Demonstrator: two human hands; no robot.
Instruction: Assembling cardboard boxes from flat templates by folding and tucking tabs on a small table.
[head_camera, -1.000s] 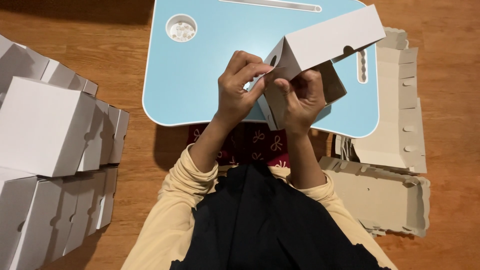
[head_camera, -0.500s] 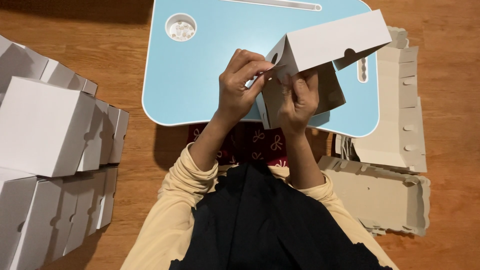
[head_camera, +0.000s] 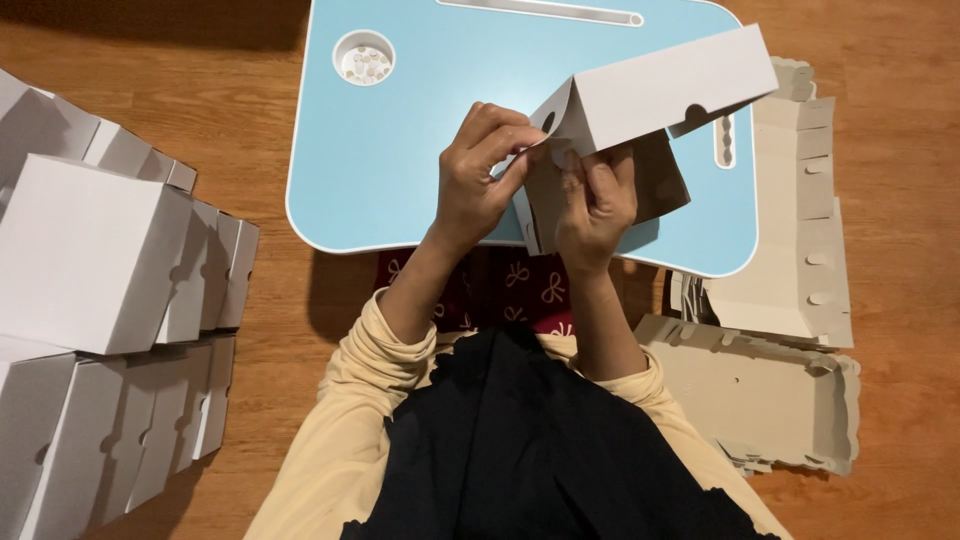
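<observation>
Half-folded white cardboard box (head_camera: 640, 110) pinched at its flap by left hand (head_camera: 478, 180) and right hand (head_camera: 597, 200); risks creasing or tearing the flap if squeezed crooked.

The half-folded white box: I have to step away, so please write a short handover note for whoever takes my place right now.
Left hand: fingers pinch a flap at the near end of the half-folded white box.
Right hand: grips the same box from below, fingers on its brown inner panel.
The box is held in the air above the blue lap table, lid panel up, not closed.
Done: folded white boxes stacked on the floor to the left.
Left: this box's end flap, and the flat cardboard blanks piled on the floor to the right.
</observation>
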